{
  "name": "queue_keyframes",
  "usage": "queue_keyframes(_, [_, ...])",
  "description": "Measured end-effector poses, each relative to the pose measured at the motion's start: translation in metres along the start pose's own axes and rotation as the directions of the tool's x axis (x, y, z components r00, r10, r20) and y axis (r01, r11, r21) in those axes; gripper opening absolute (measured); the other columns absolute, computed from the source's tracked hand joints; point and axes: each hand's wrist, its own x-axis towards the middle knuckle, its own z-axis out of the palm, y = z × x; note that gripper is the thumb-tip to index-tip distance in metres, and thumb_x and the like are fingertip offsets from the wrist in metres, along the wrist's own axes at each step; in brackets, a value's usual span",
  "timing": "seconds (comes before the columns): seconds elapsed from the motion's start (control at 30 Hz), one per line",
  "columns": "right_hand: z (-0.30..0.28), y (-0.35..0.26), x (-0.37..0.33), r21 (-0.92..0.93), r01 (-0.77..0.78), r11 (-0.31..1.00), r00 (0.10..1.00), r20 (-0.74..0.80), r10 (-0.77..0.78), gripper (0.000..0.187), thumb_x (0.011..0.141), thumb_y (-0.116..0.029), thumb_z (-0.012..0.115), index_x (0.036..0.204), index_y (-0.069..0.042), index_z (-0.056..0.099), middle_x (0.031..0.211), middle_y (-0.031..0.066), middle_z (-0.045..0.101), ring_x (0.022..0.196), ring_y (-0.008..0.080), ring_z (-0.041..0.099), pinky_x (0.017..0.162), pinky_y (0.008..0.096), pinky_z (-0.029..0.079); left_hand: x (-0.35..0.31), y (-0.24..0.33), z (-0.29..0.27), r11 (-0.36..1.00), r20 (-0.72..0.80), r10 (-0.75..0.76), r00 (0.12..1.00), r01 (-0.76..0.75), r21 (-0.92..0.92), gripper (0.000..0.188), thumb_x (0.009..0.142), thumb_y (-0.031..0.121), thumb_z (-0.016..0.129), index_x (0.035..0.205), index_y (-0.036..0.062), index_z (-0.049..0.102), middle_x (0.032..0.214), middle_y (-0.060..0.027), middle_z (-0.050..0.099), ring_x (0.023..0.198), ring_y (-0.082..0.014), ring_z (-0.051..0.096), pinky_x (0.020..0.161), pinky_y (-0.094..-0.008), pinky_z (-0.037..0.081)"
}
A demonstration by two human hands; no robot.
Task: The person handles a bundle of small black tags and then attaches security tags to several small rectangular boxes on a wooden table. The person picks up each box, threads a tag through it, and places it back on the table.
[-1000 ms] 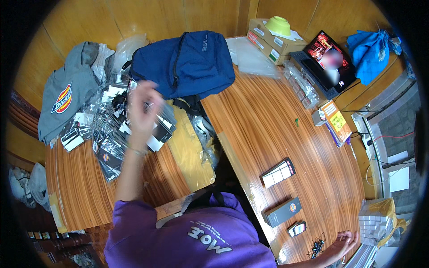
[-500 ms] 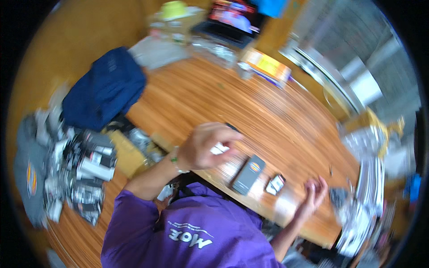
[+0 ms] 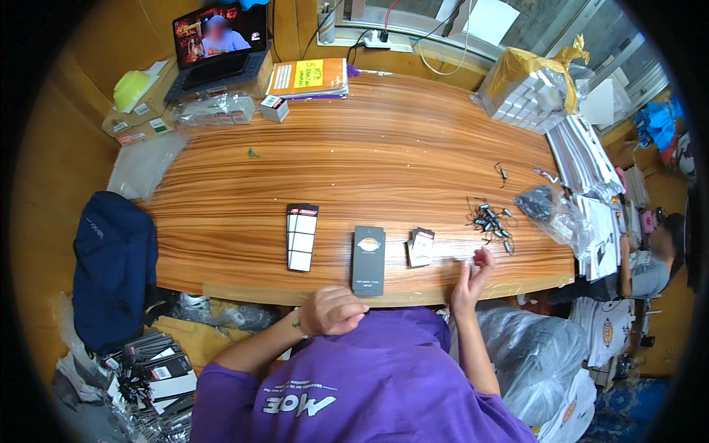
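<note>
Just at the table's front edge rests my left hand (image 3: 332,310), its fingers curled closed; whatever lies inside them, if anything, is hidden. Right beyond it lies a stack of dark grey hang tags (image 3: 368,262) with an oval logo. To the left of that is a stack of black-and-white label cards (image 3: 301,244). A smaller stack of tags with white stickers (image 3: 421,247) sits to the right. My right hand (image 3: 473,279) hovers by the table edge, thumb and fingers apart, holding nothing visible. Past it is a loose pile of black tag strings (image 3: 491,221).
A navy bag (image 3: 114,266) stands on the left, above a heap of tags (image 3: 151,376). Farther back are a tablet (image 3: 221,44), orange notebooks (image 3: 306,77) and a bagged bundle of white boxes (image 3: 528,92). Another person (image 3: 653,258) sits far right.
The view has turned and steadied. My left hand has drawn back from over the table to its front edge. My right hand is nearer the small tag stack, its fingers less spread.
</note>
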Motion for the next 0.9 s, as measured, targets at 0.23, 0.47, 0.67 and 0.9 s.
queue_keyframes(0.23, [0.005,0.004,0.005,0.182,-0.189,0.965,0.982,0.061,0.181,0.038,0.086,-0.003,0.050,0.121,-0.003,0.038,0.098,0.0053,0.042,0.085,0.0123,0.041,0.079,0.0245,0.036,-0.013,-0.007,0.007,0.990,-0.088,-0.124,0.988,0.117,-0.084,0.032,0.069,0.001,0.065,0.096,0.0053,0.050,0.069,-0.0075,0.058,0.057,-0.0225,0.058,0.052,-0.0319,0.046])
queue_keyframes(0.47, [0.003,0.009,0.008,0.251,-0.258,0.933,0.966,0.060,0.251,0.025,0.086,0.000,0.048,0.111,-0.002,0.045,0.098,0.0042,0.046,0.088,0.0120,0.044,0.081,0.0242,0.037,-0.009,-0.013,-0.003,0.996,-0.066,-0.042,0.997,0.036,-0.078,0.026,0.078,0.012,0.059,0.101,0.0077,0.048,0.076,-0.0062,0.059,0.062,-0.0209,0.058,0.051,-0.0311,0.045])
queue_keyframes(0.67, [0.007,0.011,0.007,0.188,-0.239,0.953,0.971,0.063,0.231,0.018,0.084,0.000,0.048,0.102,0.000,0.048,0.096,0.0064,0.045,0.087,0.0145,0.045,0.080,0.0257,0.038,-0.016,-0.029,-0.051,0.934,-0.345,-0.310,0.886,0.352,0.064,0.017,0.088,0.021,0.047,0.095,0.0063,0.051,0.085,-0.0091,0.056,0.077,-0.0256,0.052,0.074,-0.0386,0.040])
queue_keyframes(0.9, [0.011,0.004,0.014,0.128,-0.292,0.948,0.951,0.148,0.273,0.015,0.087,-0.006,0.048,0.100,0.002,0.050,0.094,0.0073,0.046,0.086,0.0144,0.046,0.079,0.0256,0.038,0.022,-0.069,-0.085,0.619,-0.212,-0.625,0.751,0.643,0.451,0.033,0.082,0.012,0.055,0.112,0.0015,0.046,0.108,-0.0166,0.048,0.106,-0.0323,0.043,0.093,-0.0396,0.032])
